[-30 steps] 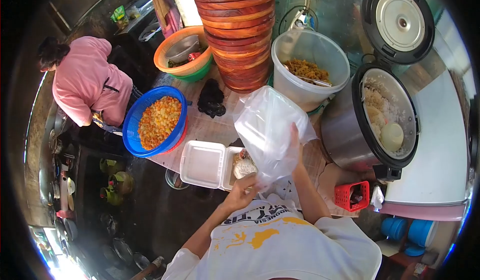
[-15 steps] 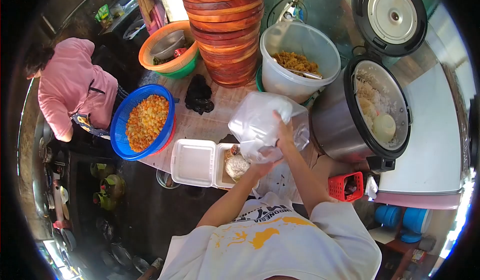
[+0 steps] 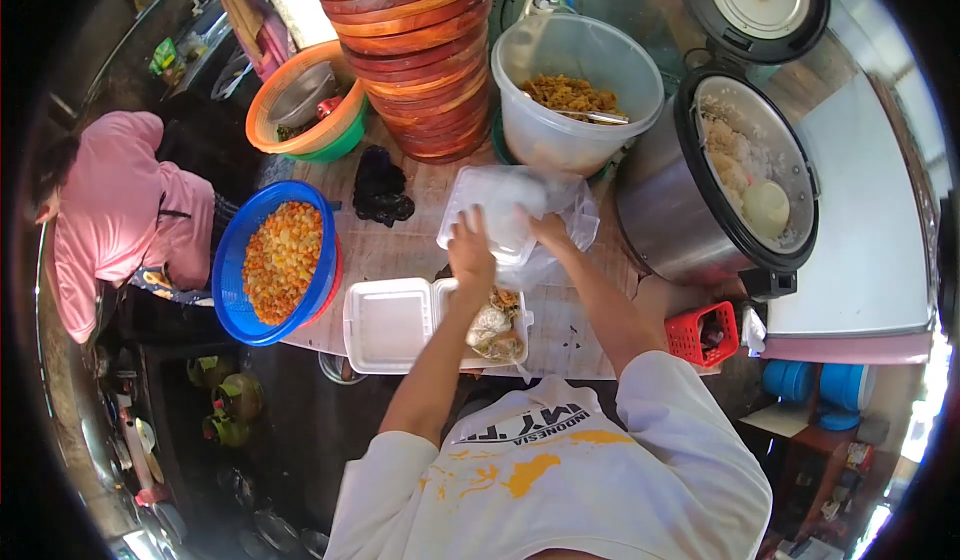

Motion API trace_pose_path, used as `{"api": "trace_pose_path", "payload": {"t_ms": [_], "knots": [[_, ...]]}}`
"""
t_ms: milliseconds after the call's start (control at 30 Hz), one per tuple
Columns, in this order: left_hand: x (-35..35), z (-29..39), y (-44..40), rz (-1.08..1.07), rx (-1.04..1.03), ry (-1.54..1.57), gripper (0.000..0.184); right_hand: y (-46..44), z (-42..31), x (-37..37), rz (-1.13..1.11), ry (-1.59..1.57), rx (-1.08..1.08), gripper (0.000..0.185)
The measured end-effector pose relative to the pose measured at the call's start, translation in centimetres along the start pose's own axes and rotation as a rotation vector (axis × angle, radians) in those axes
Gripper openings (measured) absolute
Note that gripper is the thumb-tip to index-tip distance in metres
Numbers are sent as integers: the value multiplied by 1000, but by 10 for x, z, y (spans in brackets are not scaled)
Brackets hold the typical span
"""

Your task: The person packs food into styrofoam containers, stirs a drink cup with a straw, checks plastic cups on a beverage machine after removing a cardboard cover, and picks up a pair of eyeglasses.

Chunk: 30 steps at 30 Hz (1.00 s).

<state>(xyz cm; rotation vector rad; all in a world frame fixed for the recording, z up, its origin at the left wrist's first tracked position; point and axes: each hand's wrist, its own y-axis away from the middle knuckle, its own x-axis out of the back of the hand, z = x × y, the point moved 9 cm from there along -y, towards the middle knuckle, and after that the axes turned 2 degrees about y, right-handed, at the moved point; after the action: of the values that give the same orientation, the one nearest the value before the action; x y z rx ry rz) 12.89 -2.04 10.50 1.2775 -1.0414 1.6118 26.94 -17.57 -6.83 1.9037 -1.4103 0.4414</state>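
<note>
Above the wooden table, a clear plastic bag [image 3: 580, 222] surrounds a white closed box [image 3: 500, 212]. My left hand [image 3: 471, 252] is at the near left edge of this box, fingers apart. My right hand [image 3: 545, 230] is at the bag and box on the right; its fingers are smeared by motion. Nearer my body lies an open white foam box [image 3: 390, 328], lid flipped to the left. Its right half contains rice [image 3: 488, 326] and other food, partly hidden by my left forearm.
A blue basket [image 3: 226, 280] of diced orange and yellow food stands left. Behind are an orange basket [image 3: 262, 115], stacked wooden bowls [image 3: 415, 60] and a clear tub [image 3: 580, 140]. An open rice cooker [image 3: 665, 195] and red basket [image 3: 686, 338] stand right. A person in pink [image 3: 125, 195] bends at far left.
The bagged box has come down flatter, just behind the open box. My left hand has moved from beneath the bag to its left side. The person in pink has bent lower.
</note>
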Motion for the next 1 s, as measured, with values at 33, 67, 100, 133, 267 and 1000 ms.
{"api": "trace_pose_path", "payload": {"t_ms": [33, 67, 100, 133, 267, 1000], "knots": [[8, -19, -14, 62, 33, 133, 54, 2, -12, 17, -27, 205, 105, 90], [17, -40, -24, 115, 70, 262, 47, 20, -31, 38, -65, 407, 203, 88], [50, -49, -30, 210, 39, 350, 36, 43, -54, 54, -109, 607, 300, 85], [91, -56, -37, 309, 9, 440, 27, 64, -80, 69, -193, 720, 359, 78], [126, -84, -89, 300, -97, 619, 16, 79, -140, 108, -351, 835, 563, 58], [192, 458, -70, -447, -917, 552, 32, 161, -13, 526, 166, 735, 257, 81]]}}
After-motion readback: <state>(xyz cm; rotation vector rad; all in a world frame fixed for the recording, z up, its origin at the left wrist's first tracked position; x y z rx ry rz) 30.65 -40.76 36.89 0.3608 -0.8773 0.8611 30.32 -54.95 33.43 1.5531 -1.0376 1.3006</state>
